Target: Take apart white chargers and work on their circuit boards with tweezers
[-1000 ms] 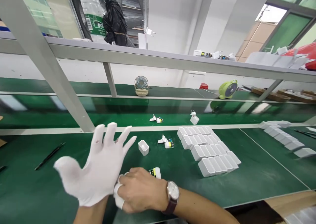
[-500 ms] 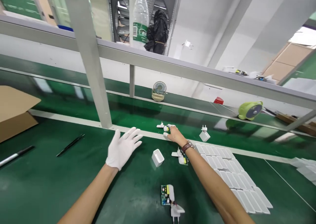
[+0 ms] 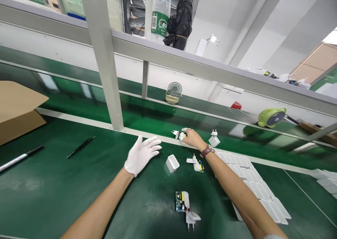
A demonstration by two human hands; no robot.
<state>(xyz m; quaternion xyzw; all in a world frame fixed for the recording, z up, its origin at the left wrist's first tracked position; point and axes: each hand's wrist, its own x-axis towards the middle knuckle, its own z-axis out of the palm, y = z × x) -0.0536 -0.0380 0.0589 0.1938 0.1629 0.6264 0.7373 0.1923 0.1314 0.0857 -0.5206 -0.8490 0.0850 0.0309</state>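
My left hand (image 3: 142, 155), in a white glove, is held palm down over the green bench with its fingers spread and nothing in them. Just right of it a white plastic charger case (image 3: 172, 163) stands with its opening up. My right hand (image 3: 194, 138), with white coverings on the fingertips, pinches a charger circuit board (image 3: 183, 135) at the green belt; a white plug hangs by wires at its left. Below my right wrist lies another circuit board with plug (image 3: 198, 166). A third charger board (image 3: 182, 201), wired to a two-pin plug (image 3: 192, 218), lies nearer me.
Rows of white cases (image 3: 259, 186) lie under my right forearm. A case with a plug (image 3: 214, 139) sits on the belt (image 3: 147, 121). At the left are tweezers (image 3: 81, 147), a pen (image 3: 21, 159) and a cardboard box (image 3: 21, 105). A metal post (image 3: 105, 63) rises at the bench edge.
The view has shifted. My right fingers have closed round the board on the belt, and its plug has turned. My left hand has come slightly nearer the white case, still open.
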